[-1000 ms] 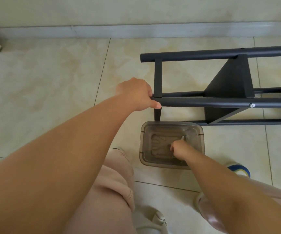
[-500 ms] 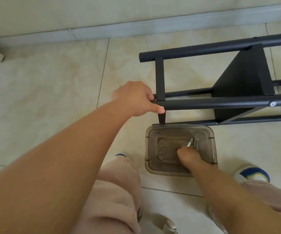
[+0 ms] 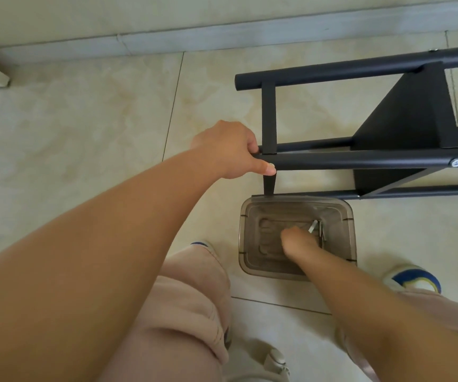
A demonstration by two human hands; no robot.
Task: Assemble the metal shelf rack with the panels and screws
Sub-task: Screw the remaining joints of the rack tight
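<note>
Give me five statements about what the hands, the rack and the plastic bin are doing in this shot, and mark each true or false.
1. The left hand grips the end of a black tube of the rack. True.
2. The right hand rests on the floor beside the bin. False: it reaches down inside the translucent bin.
3. The rack stands upright on its feet. False: it lies on its side on the tiled floor.
4. A silver screw head shows on the tube near the black panel. True.
5. The bin carries a lid. False: it is open at the top, with a small metal piece showing by the right hand's fingers.
</note>
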